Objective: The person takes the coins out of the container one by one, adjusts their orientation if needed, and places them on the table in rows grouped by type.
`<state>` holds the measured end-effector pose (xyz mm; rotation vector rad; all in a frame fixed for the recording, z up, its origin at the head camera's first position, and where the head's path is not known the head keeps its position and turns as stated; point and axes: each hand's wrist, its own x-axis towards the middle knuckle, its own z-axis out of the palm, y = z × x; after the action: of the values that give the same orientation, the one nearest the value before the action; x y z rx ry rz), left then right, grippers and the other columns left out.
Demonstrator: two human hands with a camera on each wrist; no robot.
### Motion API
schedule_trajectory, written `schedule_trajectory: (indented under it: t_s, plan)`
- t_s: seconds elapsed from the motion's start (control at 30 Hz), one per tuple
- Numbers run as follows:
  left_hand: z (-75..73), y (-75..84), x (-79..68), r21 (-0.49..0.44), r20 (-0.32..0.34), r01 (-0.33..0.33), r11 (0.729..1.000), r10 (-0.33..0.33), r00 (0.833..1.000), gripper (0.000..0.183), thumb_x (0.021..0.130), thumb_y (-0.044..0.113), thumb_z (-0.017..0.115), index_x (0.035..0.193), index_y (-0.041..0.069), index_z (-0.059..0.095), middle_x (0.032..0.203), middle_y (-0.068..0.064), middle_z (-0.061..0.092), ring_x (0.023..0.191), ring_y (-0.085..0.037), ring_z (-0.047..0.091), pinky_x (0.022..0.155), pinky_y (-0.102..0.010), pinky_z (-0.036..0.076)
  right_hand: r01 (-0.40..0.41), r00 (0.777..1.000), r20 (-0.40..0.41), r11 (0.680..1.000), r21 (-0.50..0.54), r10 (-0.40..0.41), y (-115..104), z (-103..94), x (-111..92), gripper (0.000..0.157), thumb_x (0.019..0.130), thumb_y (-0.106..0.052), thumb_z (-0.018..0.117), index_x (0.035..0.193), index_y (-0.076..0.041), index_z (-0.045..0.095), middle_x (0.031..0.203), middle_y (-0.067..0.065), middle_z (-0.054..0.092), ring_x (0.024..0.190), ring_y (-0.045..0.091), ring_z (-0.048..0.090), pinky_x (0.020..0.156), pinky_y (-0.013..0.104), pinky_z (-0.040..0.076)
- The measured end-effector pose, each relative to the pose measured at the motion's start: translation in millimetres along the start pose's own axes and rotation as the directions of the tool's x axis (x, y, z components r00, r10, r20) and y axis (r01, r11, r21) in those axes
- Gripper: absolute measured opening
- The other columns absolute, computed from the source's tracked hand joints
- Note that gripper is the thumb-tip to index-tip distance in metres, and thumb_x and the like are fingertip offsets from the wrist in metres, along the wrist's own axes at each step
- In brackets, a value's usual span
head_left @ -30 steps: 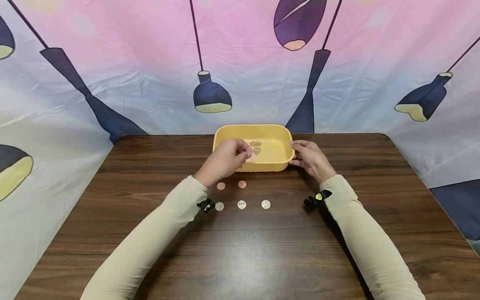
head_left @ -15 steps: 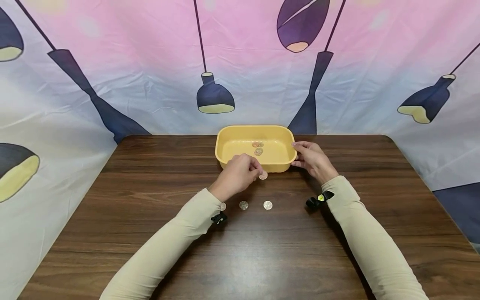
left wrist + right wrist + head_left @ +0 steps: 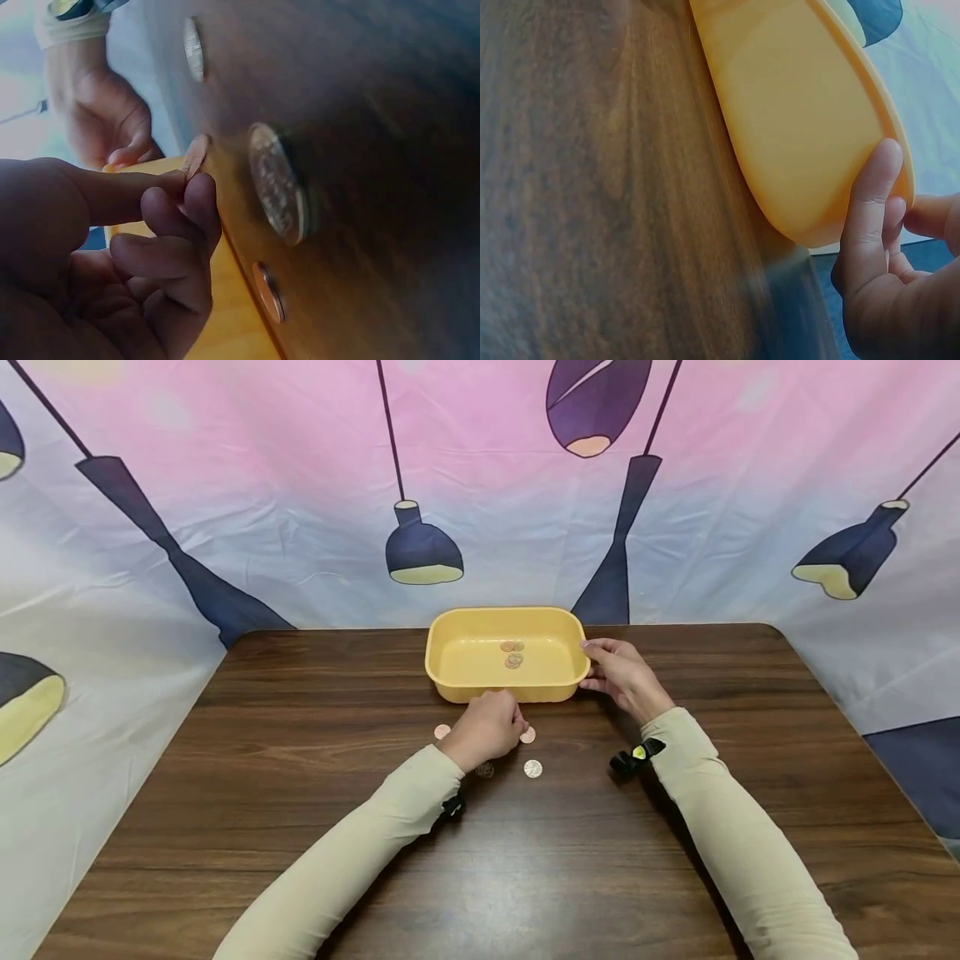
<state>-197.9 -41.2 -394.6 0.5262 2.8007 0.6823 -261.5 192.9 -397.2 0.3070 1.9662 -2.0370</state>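
With thumb and fingertips, my left hand (image 3: 486, 727) pinches a copper-coloured coin (image 3: 196, 155) at the table, in front of the yellow basin (image 3: 457, 695). Whether that coin touches the wood I cannot tell. At the basin's right end, my right hand (image 3: 621, 677) grips the rim, thumb on one side and fingers on the other (image 3: 870, 210). Inside the basin lie several overlapping coins (image 3: 513, 661). On the table, a copper coin (image 3: 442, 732) lies left of my left hand, and silver coins (image 3: 532, 768) lie nearer me, one partly shaded by the wrist (image 3: 484, 770). My left hand and sleeve hide other spots.
The dark wooden table (image 3: 480, 860) ends just behind the basin at a fabric backdrop (image 3: 300, 543) printed with lamps. Small black wrist cameras (image 3: 628, 762) sit at both cuffs, the right one close above the tabletop.
My left hand has come out of the basin with the copper coin and lowered it toward the table, right of the other copper coins. My right hand stays on the rim.
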Motion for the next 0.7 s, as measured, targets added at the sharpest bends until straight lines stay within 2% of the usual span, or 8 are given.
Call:
schedule_trajectory:
  t_s: [0.13, 0.23, 0.33, 0.5, 0.7]
  plan:
    - [4.9, 2.9, 5.3, 0.112, 0.018, 0.028, 0.993, -0.031, 0.999, 0.045, 0.1, 0.015, 0.067, 0.058, 0.015, 0.052, 0.058, 0.0, 0.051, 0.057, -0.02, 0.054, 0.051, -0.036, 0.049, 0.009, 1.0, 0.015, 1.0, 0.003, -0.009, -0.2, 2.2, 0.4, 0.029, 0.113, -0.024, 0.052, 0.134, -0.005, 0.052, 0.098, 0.005, 0.058, 0.072, 0.011, 0.063, 0.064, 0.021, 0.058]
    - [-0.8, 11.9, 3.0, 0.188, 0.016, 0.074, 0.979, -0.079, 0.997, 0.038, 0.1, 0.023, 0.071, 0.065, 0.013, 0.059, 0.068, -0.005, 0.059, 0.067, -0.027, 0.062, 0.056, -0.042, 0.053, 0.013, 1.0, 0.021, 1.0, 0.001, -0.013, -0.7, 2.9, -0.2, 0.029, 0.113, -0.025, 0.052, 0.133, -0.004, 0.052, 0.099, 0.005, 0.058, 0.072, 0.011, 0.062, 0.065, 0.021, 0.058]
    - [-0.5, 13.6, 4.7, 0.248, -0.01, 0.098, 0.964, -0.099, 0.995, 0.036, 0.101, 0.027, 0.071, 0.068, 0.013, 0.062, 0.077, -0.009, 0.066, 0.075, -0.031, 0.068, 0.059, -0.046, 0.056, 0.012, 1.0, 0.019, 1.0, -0.006, -0.012, -0.7, 2.5, -0.3, 0.028, 0.113, -0.025, 0.051, 0.133, -0.005, 0.052, 0.1, 0.005, 0.057, 0.072, 0.011, 0.062, 0.064, 0.021, 0.058]
    - [-0.6, 13.8, 6.8, 0.277, -0.034, 0.125, 0.953, -0.121, 0.992, 0.041, 0.102, 0.032, 0.07, 0.067, 0.014, 0.062, 0.085, -0.012, 0.071, 0.081, -0.035, 0.072, 0.063, -0.048, 0.059, 0.012, 1.0, 0.007, 1.0, -0.014, -0.012, 0.1, 1.7, 1.3, 0.028, 0.113, -0.025, 0.05, 0.134, -0.005, 0.051, 0.103, 0.007, 0.057, 0.072, 0.011, 0.063, 0.064, 0.02, 0.058]
    - [0.3, 13.9, 8.5, 0.269, -0.022, 0.133, 0.954, -0.132, 0.991, 0.042, 0.103, 0.033, 0.068, 0.066, 0.014, 0.061, 0.084, -0.011, 0.07, 0.082, -0.034, 0.071, 0.064, -0.048, 0.059, 0.005, 1.0, -0.001, 1.0, -0.019, -0.005, 2.1, -0.1, 1.7, 0.03, 0.113, -0.025, 0.05, 0.136, -0.005, 0.051, 0.102, 0.007, 0.057, 0.071, 0.011, 0.063, 0.064, 0.021, 0.058]
